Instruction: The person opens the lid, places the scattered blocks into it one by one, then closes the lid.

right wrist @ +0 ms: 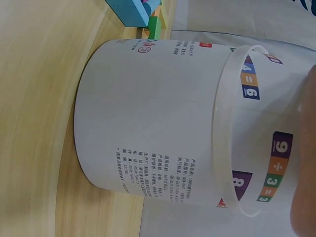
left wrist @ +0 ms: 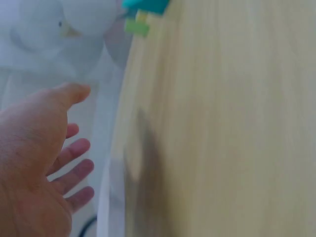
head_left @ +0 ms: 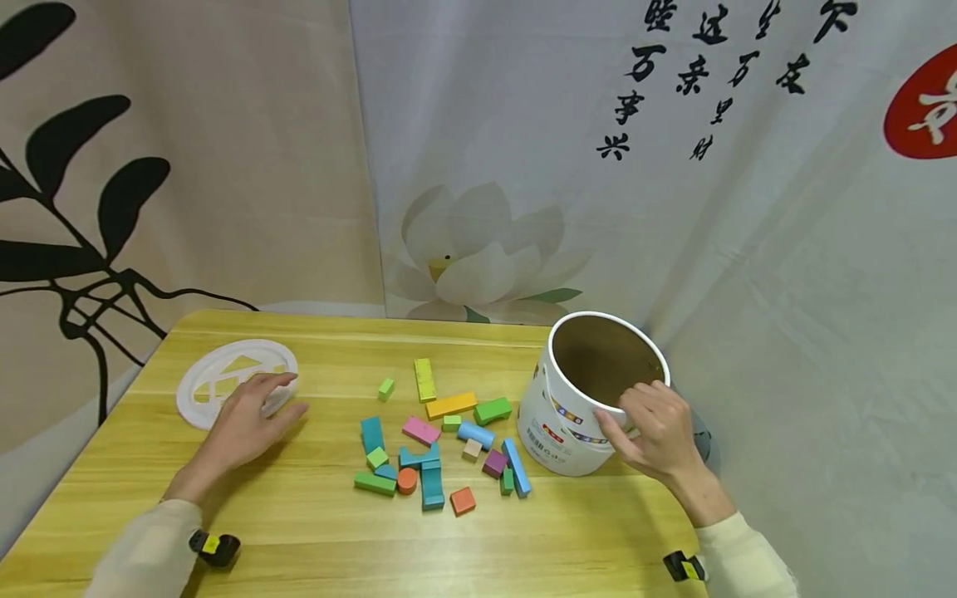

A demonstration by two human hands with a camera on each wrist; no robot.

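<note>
My left hand (head_left: 250,419) is at the near right side of a white round lid (head_left: 188,390) with shaped cutouts, at the table's left. Its fingers are loosely extended and hold nothing; whether they touch the lid is unclear. In the left wrist view the same hand (left wrist: 34,163) has thumb and fingers spread apart. At the right, my right hand (head_left: 658,428) grips the rim of a white bucket (head_left: 557,432), which stands tilted slightly or upright, I cannot tell which. The bucket's side (right wrist: 148,118) carries printed text and coloured number labels; its brown interior shows from above.
Colourful wooden blocks lie loose mid-table, among them a purple cube (head_left: 494,463), an orange block (head_left: 451,404), a red block (head_left: 463,501) and a long blue block (head_left: 517,468) near the bucket. The wooden table (head_left: 336,548) ends at a printed curtain (head_left: 478,124) behind.
</note>
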